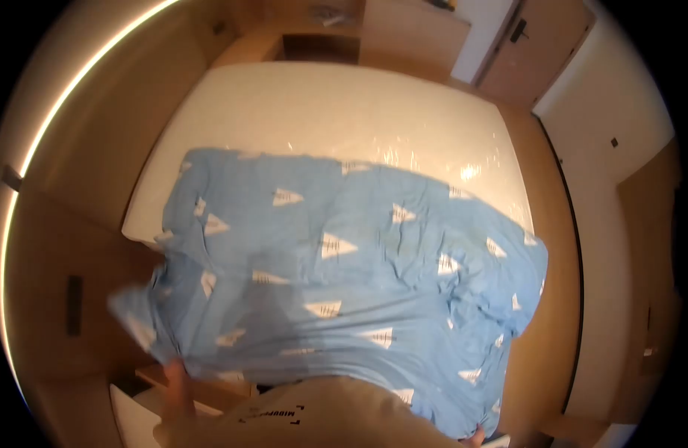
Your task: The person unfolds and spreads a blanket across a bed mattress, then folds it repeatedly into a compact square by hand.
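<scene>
A blue duvet cover (pixel 336 276) with white tree-like triangles lies spread and wrinkled over the near half of the mattress. At the lower left, my left hand (pixel 177 381) is closed on its edge, and a loose corner beyond the fingers is lifted and blurred. My right hand (pixel 474 436) shows only partly at the bottom right, against the cover's near edge; how its fingers lie is mostly hidden. Between my hands, the near edge of the cloth runs along the front of my shirt (pixel 321 414).
The mattress (pixel 344 112) has a shiny plastic-like surface. A wooden headboard-like panel with a light strip (pixel 60 104) runs along the left. Wooden cabinets (pixel 411 37) stand at the far end, a door (pixel 538 52) at the far right. Wood floor (pixel 549 299) borders the right side.
</scene>
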### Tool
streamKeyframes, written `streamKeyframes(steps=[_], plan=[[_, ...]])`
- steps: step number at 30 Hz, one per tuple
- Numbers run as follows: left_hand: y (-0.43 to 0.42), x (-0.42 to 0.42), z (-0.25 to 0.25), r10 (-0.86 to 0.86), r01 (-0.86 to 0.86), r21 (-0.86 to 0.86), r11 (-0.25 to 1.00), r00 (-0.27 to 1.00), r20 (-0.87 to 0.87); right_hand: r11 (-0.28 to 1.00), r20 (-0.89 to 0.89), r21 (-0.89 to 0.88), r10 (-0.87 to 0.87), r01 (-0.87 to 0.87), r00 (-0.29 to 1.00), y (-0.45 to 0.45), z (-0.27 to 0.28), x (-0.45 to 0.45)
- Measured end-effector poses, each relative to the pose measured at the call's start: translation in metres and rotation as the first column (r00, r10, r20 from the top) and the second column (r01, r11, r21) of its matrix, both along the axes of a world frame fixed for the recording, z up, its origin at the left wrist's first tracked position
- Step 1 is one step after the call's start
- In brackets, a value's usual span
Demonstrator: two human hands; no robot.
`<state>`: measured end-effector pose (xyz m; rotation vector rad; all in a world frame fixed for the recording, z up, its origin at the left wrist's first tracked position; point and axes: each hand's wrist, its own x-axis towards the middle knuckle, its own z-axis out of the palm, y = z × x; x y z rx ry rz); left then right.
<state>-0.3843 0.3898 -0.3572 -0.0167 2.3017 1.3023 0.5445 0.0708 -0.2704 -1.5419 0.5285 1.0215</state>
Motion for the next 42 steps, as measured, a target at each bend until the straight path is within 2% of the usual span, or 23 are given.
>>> streamKeyframes(steps=[1, 3, 5, 6, 7, 9, 10, 11, 12, 13, 14, 16, 19, 27, 29, 31, 32, 34, 36, 38, 40, 41, 42], plan=[[-0.008, 0.014, -0.002, 0.071, -0.072, 0.011, 0.997, 0.995, 0.064, 1.0, 0.031, -0.014, 0.006, -0.006, 1.0, 0.027, -0.004, 0.01], [0.03, 0.039, -0.005, 0.062, -0.076, 0.109, 0.991, 0.991, 0.122, 1.0, 0.164, 0.007, 0.021, -0.023, 0.986, 0.109, -0.008, 0.05], [0.129, 0.042, 0.012, -0.064, 0.051, 0.256, 0.965, 0.997, 0.042, 0.995, 0.396, 0.07, 0.043, -0.077, 0.917, 0.223, 0.005, 0.116], [0.206, 0.042, 0.048, -0.156, 0.17, 0.328, 0.929, 0.985, -0.07, 0.986, 0.555, 0.108, 0.045, -0.126, 0.83, 0.302, 0.038, 0.145], [0.29, 0.038, 0.097, -0.232, 0.299, 0.382, 0.874, 0.95, -0.21, 0.972, 0.714, 0.156, 0.013, -0.178, 0.7, 0.385, 0.09, 0.177], [0.443, 0.048, 0.272, -0.263, 0.505, 0.411, 0.759, 0.815, -0.517, 0.933, 0.918, 0.227, -0.11, -0.278, 0.38, 0.525, 0.255, 0.234], [0.489, 0.057, 0.375, -0.212, 0.571, 0.425, 0.703, 0.738, -0.641, 0.909, 0.95, 0.275, -0.207, -0.314, 0.234, 0.566, 0.366, 0.26], [0.51, 0.068, 0.477, -0.122, 0.617, 0.463, 0.636, 0.673, -0.729, 0.921, 0.958, 0.251, -0.193, -0.298, 0.211, 0.57, 0.49, 0.289], [0.508, 0.079, 0.569, -0.022, 0.643, 0.511, 0.57, 0.634, -0.773, 0.861, 0.948, 0.302, -0.316, -0.41, 0.035, 0.551, 0.592, 0.361], [0.496, 0.081, 0.641, 0.074, 0.667, 0.556, 0.496, 0.606, -0.792, 0.594, 0.747, 0.663, -0.562, -0.455, 0.355, 0.499, 0.661, 0.266], [0.477, 0.079, 0.697, 0.16, 0.671, 0.607, 0.426, 0.604, -0.781, 0.418, 0.659, 0.735, -0.624, -0.533, 0.42, 0.464, 0.721, 0.222], [0.433, 0.062, 0.757, 0.282, 0.657, 0.684, 0.316, 0.623, -0.729, 0.296, 0.648, 0.716, -0.619, -0.632, 0.444, 0.414, 0.75, 0.214], [0.39, 0.018, 0.768, 0.364, 0.6, 0.762, 0.245, 0.671, -0.646, 0.299, 0.699, 0.686, -0.527, -0.664, 0.484, 0.382, 0.723, 0.249], [0.336, -0.089, 0.654, 0.287, 0.515, 0.838, 0.182, 0.787, -0.546, 0.373, 0.831, 0.544, -0.111, -0.752, 0.545, 0.409, 0.567, 0.34], [0.327, -0.096, 0.614, 0.264, 0.56, 0.803, 0.204, 0.758, -0.596, 0.411, 0.68, 0.708, -0.176, -0.574, 0.712, 0.416, 0.522, 0.249], [0.297, -0.062, 0.58, 0.241, 0.56, 0.78, 0.28, 0.745, -0.622, 0.483, 0.6, 0.751, -0.212, -0.451, 0.772, 0.412, 0.477, 0.217], [0.282, -0.045, 0.564, 0.219, 0.529, 0.796, 0.295, 0.773, -0.596, 0.553, 0.561, 0.746, -0.221, -0.371, 0.798, 0.412, 0.45, 0.223], [0.253, -0.025, 0.536, 0.133, 0.322, 0.913, 0.251, 0.923, -0.362, 0.655, 0.489, 0.712, -0.202, -0.254, 0.849, 0.4, 0.391, 0.243], [0.227, -0.011, 0.499, 0.08, 0.347, 0.87, 0.351, 0.914, -0.397, 0.746, 0.463, 0.637, -0.167, -0.195, 0.871, 0.387, 0.319, 0.262], [0.202, 0.02, 0.456, 0.03, 0.264, 0.913, 0.31, 0.957, -0.287, 0.8, 0.441, 0.583, -0.164, -0.143, 0.882, 0.365, 0.242, 0.258], [0.177, -0.012, 0.37, -0.074, 0.451, 0.824, 0.343, 0.888, -0.455, 0.827, 0.361, 0.556, -0.155, -0.08, 0.92, 0.327, 0.171, 0.219], [0.184, 0.037, 0.394, 0.021, 0.235, 0.708, 0.666, 0.943, -0.333, 0.831, 0.426, 0.55, -0.192, -0.085, 0.884, 0.34, 0.156, 0.239], [0.19, 0.035, 0.378, -0.062, 0.261, 0.639, 0.724, 0.947, -0.316, 0.85, 0.396, 0.519, -0.147, -0.089, 0.906, 0.348, 0.163, 0.208]])
